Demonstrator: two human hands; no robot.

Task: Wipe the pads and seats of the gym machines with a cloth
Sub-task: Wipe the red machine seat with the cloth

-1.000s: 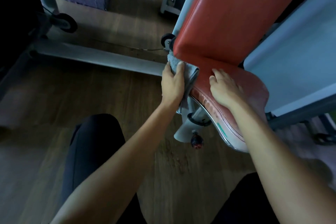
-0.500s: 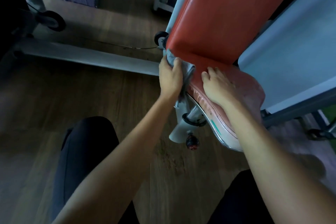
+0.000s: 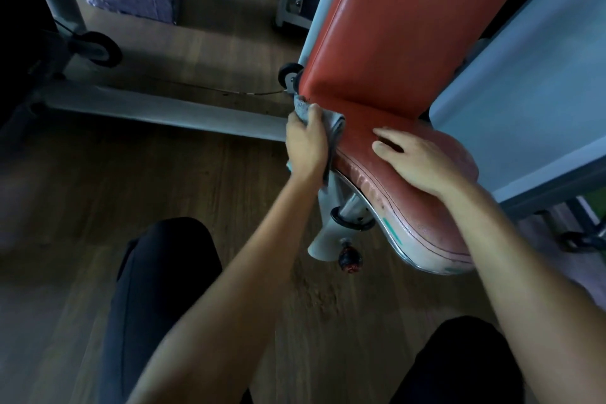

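Note:
A red gym-machine seat (image 3: 423, 226) with worn, whitish edges sits below a red back pad (image 3: 393, 29). My left hand (image 3: 306, 144) grips a grey cloth (image 3: 334, 123) and holds it against the seat's left edge, near the gap under the back pad. My right hand (image 3: 416, 159) rests flat on top of the seat, fingers straight and slightly spread.
Under the seat are a grey post with a black ring (image 3: 351, 218) and a dark adjustment knob (image 3: 350, 261). A grey floor beam (image 3: 157, 111) and a small wheel (image 3: 98, 47) lie to the left. A light blue machine frame (image 3: 524, 98) stands on the right. My dark-trousered knees (image 3: 167, 275) are below.
My left hand with the cloth has slid slightly up along the seat's left edge toward the back pad. My right hand stays on the seat, fingers now more spread.

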